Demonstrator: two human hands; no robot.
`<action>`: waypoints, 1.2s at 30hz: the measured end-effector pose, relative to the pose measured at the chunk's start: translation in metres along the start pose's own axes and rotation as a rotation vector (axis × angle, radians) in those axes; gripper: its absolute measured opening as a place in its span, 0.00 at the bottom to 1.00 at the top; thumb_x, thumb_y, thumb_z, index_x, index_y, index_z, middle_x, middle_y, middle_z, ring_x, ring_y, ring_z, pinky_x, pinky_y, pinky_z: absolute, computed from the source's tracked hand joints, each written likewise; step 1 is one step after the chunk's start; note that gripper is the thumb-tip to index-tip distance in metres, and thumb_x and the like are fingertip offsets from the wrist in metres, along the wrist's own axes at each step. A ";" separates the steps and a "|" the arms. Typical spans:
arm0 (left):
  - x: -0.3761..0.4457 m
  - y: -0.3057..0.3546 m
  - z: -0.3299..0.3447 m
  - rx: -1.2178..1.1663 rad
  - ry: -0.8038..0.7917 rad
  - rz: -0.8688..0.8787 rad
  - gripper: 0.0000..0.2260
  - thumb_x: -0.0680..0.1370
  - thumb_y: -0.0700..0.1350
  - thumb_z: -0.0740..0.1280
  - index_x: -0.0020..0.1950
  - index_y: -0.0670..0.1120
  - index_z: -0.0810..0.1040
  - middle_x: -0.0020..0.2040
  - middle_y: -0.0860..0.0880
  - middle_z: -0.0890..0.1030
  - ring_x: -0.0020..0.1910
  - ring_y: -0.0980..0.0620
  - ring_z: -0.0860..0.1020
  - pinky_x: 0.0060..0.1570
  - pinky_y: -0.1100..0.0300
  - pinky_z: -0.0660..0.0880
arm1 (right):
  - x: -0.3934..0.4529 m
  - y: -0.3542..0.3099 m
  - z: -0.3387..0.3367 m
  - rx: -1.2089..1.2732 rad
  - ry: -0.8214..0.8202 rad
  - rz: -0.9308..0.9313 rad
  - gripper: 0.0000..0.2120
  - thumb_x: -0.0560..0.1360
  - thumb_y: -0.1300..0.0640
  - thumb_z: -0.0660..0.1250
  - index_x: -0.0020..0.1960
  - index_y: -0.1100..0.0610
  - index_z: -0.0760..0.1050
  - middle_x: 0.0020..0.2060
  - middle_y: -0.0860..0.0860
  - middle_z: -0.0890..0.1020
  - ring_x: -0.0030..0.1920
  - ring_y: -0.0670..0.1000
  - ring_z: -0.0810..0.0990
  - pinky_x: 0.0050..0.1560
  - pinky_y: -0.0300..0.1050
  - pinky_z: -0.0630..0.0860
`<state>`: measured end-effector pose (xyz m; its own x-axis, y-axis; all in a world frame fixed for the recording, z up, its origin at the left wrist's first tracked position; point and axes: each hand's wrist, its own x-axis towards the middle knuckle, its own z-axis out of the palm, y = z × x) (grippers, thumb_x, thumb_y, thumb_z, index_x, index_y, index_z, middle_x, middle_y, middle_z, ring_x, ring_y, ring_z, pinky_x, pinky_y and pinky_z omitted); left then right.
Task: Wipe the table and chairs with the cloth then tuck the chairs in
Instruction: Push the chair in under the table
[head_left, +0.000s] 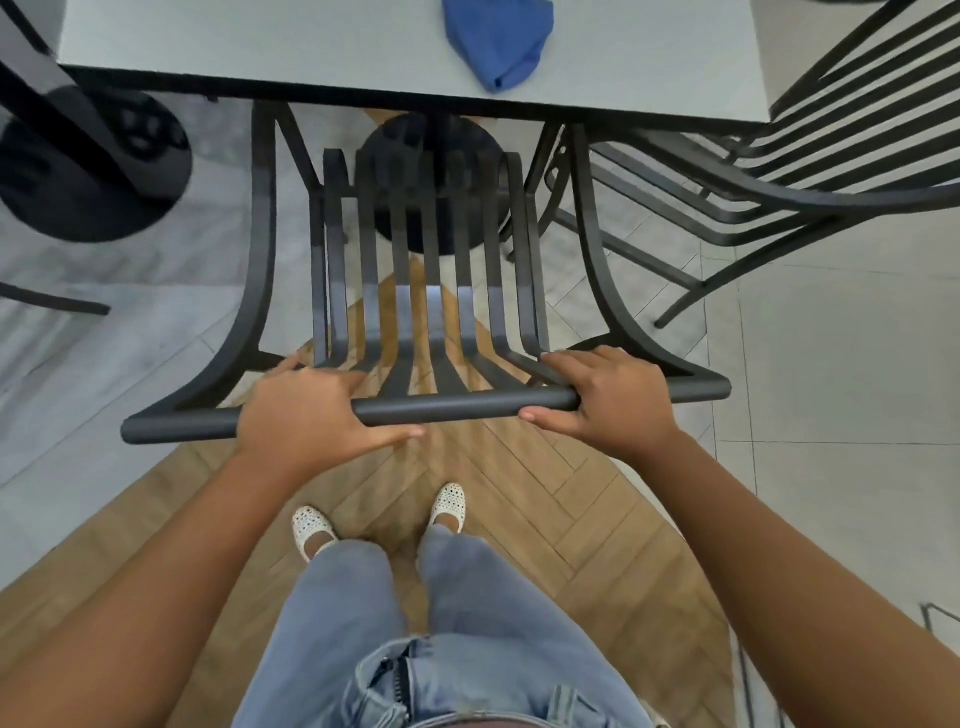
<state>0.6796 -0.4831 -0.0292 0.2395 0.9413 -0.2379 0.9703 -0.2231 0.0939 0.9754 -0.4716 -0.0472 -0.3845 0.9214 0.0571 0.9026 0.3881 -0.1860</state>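
Grey marbled tiles cover the floor on the left, where the round black foot of another table stands. Nearer the middle the tiles give way to a band of wood-look herringbone flooring, and the person's pale studded shoes and blue jeans stand on it.

At the top lies the pale grey table with its dark edge, seen from above. A crumpled blue cloth rests on the table top, near its front edge and well apart from both hands.

Below it a black metal chair with slatted back and seat faces the table, the front of its seat under the table edge, beside the table's round black base. The left hand grips the chair's rounded top rail, fingers curled over the far side and thumb along the near side. The right hand has the same closed grip on the rail further right, fingers over the top and thumb underneath.

To the right a second black slatted chair stands at an angle by the table corner, on pale grey floor tiles.
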 end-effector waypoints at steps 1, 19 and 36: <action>0.004 -0.002 -0.001 -0.006 -0.001 0.005 0.39 0.63 0.80 0.46 0.42 0.52 0.83 0.28 0.55 0.78 0.32 0.53 0.78 0.49 0.55 0.75 | 0.004 0.001 0.000 -0.003 0.007 0.002 0.36 0.69 0.24 0.49 0.50 0.51 0.80 0.38 0.45 0.84 0.36 0.50 0.80 0.32 0.41 0.72; 0.086 -0.026 -0.034 0.090 -0.042 -0.007 0.43 0.55 0.82 0.39 0.37 0.53 0.80 0.22 0.55 0.70 0.23 0.59 0.67 0.24 0.67 0.57 | 0.079 0.018 0.004 -0.085 0.013 0.118 0.35 0.72 0.27 0.44 0.42 0.49 0.80 0.28 0.45 0.78 0.32 0.46 0.76 0.26 0.39 0.66; 0.085 -0.028 -0.033 -0.067 -0.036 -0.026 0.36 0.54 0.82 0.49 0.34 0.53 0.72 0.24 0.56 0.72 0.27 0.61 0.69 0.28 0.65 0.61 | 0.078 0.012 0.010 -0.142 0.224 0.189 0.16 0.72 0.54 0.55 0.26 0.55 0.67 0.22 0.47 0.66 0.24 0.48 0.62 0.28 0.39 0.53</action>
<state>0.6714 -0.3882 -0.0203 0.2168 0.9366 -0.2753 0.9719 -0.1806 0.1511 0.9540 -0.3957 -0.0551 -0.1698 0.9527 0.2519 0.9780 0.1944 -0.0761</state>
